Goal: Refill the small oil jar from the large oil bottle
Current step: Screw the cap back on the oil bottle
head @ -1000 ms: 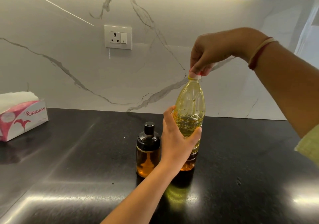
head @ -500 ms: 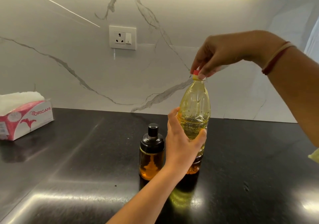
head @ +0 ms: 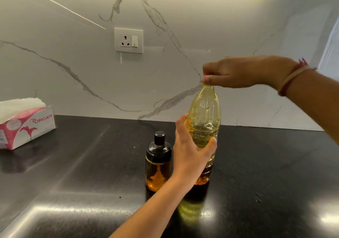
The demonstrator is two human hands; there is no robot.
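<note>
The large oil bottle (head: 204, 113), clear plastic with yellow oil, stands upright on the black counter (head: 73, 173). My left hand (head: 190, 151) grips its lower body from the left. My right hand (head: 236, 72) comes in from the right and pinches the cap at the bottle's top; the cap is almost fully hidden under the fingers. Just left of the bottle stands the small oil jar (head: 158, 162), amber glass with a black lid and knob, partly filled, lid on. Neither hand touches the jar.
A pink and white tissue box (head: 25, 126) sits at the counter's far left against the marble wall. A wall socket (head: 128, 40) is above the jar. Glossy counter stretches in front and to the right.
My right hand has turned on the cap, its wrist swinging lower and flatter, now covering the red cap seen earlier. My left hand holds the bottle as before. The view shifted slightly.
</note>
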